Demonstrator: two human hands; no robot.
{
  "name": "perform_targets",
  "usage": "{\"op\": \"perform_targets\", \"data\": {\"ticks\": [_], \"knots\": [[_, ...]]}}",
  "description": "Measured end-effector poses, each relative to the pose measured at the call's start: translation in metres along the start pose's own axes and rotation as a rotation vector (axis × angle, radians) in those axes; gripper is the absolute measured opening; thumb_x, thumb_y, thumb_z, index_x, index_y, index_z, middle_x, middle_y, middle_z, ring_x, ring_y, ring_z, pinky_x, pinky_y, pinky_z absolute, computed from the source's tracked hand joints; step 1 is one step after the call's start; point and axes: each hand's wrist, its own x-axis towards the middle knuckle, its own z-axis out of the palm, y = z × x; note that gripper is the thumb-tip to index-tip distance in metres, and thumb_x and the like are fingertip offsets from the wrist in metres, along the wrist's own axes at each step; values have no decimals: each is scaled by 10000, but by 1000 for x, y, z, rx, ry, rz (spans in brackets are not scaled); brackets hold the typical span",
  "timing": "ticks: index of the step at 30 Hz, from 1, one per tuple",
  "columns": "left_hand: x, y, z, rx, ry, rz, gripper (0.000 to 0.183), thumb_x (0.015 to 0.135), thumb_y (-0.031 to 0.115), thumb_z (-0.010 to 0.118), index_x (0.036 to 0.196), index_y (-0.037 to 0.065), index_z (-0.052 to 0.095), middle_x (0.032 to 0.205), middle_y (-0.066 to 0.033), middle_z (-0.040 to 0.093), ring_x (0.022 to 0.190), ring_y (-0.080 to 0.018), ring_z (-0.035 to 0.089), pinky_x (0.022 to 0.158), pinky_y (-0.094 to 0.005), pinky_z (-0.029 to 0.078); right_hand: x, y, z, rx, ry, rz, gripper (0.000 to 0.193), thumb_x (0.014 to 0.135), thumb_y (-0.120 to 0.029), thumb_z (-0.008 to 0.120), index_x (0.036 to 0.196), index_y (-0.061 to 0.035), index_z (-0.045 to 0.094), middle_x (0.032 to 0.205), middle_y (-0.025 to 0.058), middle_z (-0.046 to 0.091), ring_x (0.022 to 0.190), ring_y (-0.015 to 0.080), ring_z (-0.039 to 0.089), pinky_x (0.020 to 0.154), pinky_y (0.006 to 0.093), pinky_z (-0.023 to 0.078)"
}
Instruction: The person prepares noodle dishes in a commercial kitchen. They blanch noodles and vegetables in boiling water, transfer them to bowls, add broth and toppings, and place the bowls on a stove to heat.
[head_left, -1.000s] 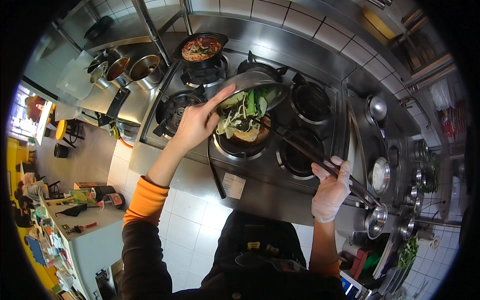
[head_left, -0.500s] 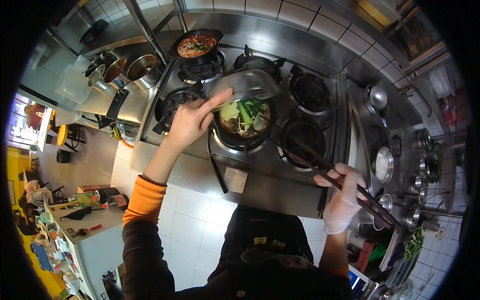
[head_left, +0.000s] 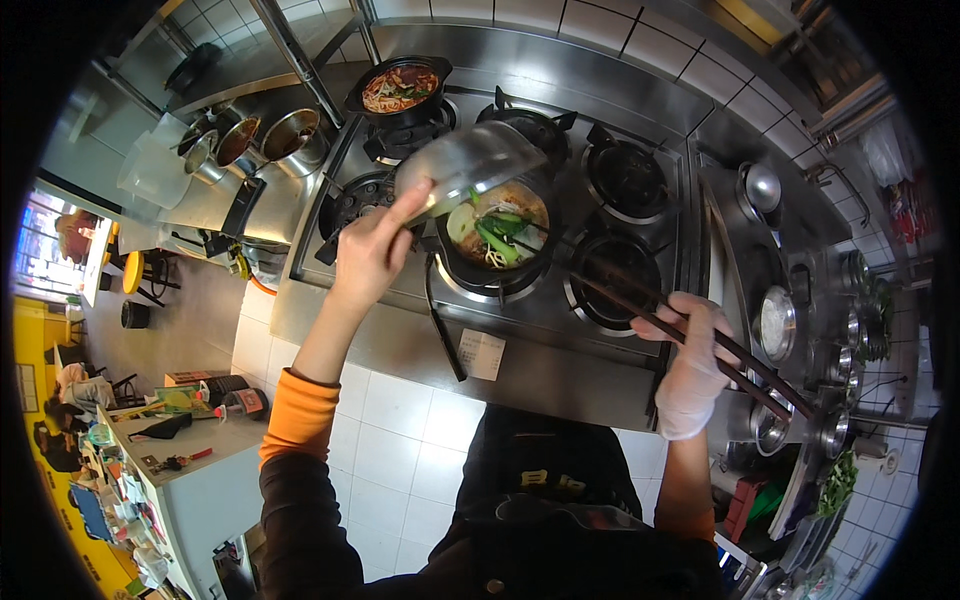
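Note:
My bare left hand (head_left: 372,258) grips the rim of a steel bowl (head_left: 468,165), which is tipped over the far left side of a black pot (head_left: 452,262) on the front burner. In that pot lie green leafy vegetables (head_left: 498,240), pale slices and noodles in broth. My right hand (head_left: 692,362), in a clear plastic glove, is closed round a pair of long dark chopsticks (head_left: 745,360). Their far ends reach over the pot's right rim and in among the greens. The bowl's inside is mostly hidden from view.
A second black pot (head_left: 402,90) of reddish noodle soup stands on the back left burner. Several unused burners (head_left: 625,180) surround the front pot. Steel pots (head_left: 292,140) with ladles or handles sit at the left. A paper slip (head_left: 482,354) lies on the stove's front edge.
The bowl has shifted left and tips more steeply, and the greens now sit differently in the pot. The chopstick tips have come left into the food.

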Motion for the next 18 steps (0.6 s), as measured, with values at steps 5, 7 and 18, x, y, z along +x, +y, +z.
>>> {"op": "perform_targets", "data": {"ticks": [5, 7, 18], "knots": [[-4, -1, -8, -161, 37, -347, 660, 721, -86, 514, 1323, 171, 435, 599, -58, 472, 487, -104, 438, 523, -225, 422, 7, -21, -7, 50, 81, -36, 257, 925, -156, 406, 903, 68, 529, 781, 127, 567, 577, 234, 623, 607, 325, 545], [-5, 1, -5, -247, 59, -433, 669, 732, -80, 515, 1343, 168, 404, 578, -42, 440, 493, -73, 422, 519, -206, 408, 15, -18, 4, -330, -16, -271, 196, 906, -121, 447, 882, 32, 567, 768, 122, 584, 593, 225, 642, 570, 274, 527], [-18, 16, -1, -110, 2, -354, 631, 745, -102, 495, 1324, 139, 425, 940, -85, 628, 530, -97, 478, 561, -201, 436, 26, 39, 13, 212, 81, 301, 269, 906, -244, 505, 917, 22, 542, 787, 113, 546, 591, 228, 602, 638, 297, 520]]}}
